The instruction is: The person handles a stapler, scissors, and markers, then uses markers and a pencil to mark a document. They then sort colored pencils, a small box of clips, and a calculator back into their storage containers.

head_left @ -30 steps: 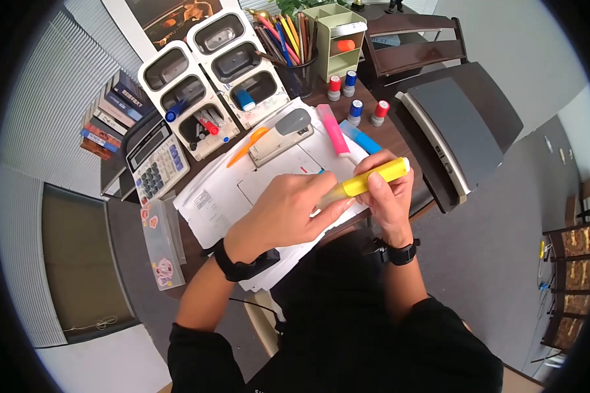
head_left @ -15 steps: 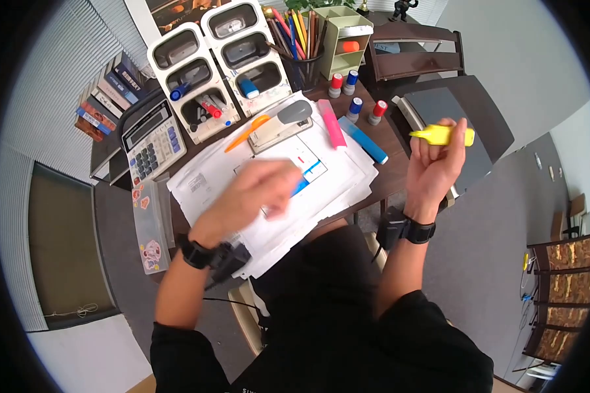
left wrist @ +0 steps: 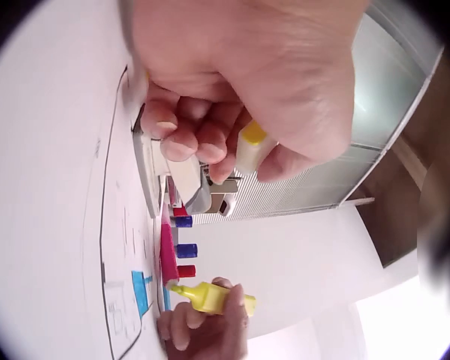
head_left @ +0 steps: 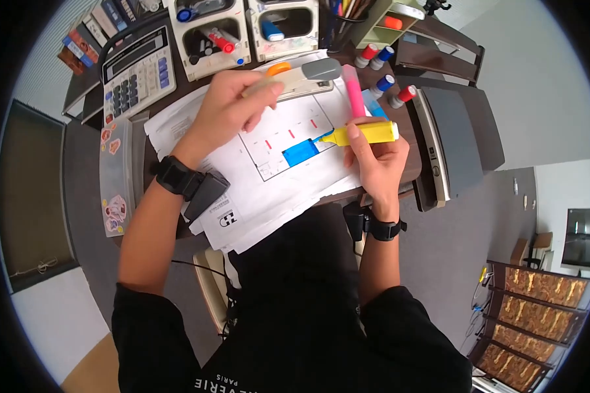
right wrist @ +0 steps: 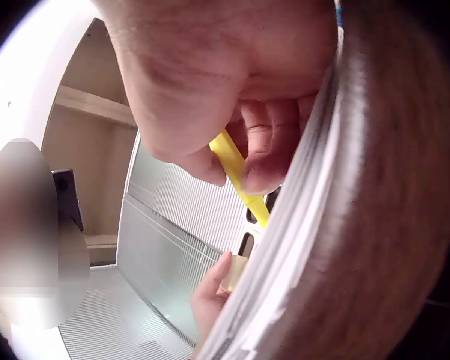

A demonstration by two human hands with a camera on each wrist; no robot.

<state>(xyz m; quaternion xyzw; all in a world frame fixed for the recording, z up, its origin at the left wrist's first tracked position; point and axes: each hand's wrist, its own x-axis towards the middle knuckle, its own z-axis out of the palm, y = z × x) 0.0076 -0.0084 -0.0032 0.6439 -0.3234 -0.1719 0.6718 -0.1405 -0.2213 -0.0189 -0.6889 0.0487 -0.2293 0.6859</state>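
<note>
Uncapped, the yellow highlighter [head_left: 370, 133] is pinched in my right hand [head_left: 381, 164], its tip pointing left at the drawing's right side, beside the blue-coloured patch [head_left: 300, 153]. Whether the tip touches the paper [head_left: 269, 196] I cannot tell. My left hand [head_left: 226, 111] hovers over the sheet's upper left, near the stapler [head_left: 301, 82]. In the left wrist view its thumb and fingers pinch a pale cap [left wrist: 253, 150] with a yellow end. Short red marks and a black outline are on the paper. A pink highlighter [head_left: 353, 92] and a blue one [head_left: 373, 105] lie behind my right hand.
A calculator [head_left: 137, 82] stands at the left, above a sticker-covered clear case [head_left: 119, 180]. White organizers [head_left: 211, 39] with pens line the back. Several red- and blue-capped small bottles [head_left: 403, 97] stand at the right, beside a dark machine [head_left: 462, 137].
The highlighter and its cap have come apart. My right hand swung out to the right, then came back to the drawing with the highlighter; my left hand moved up and left with the cap.
</note>
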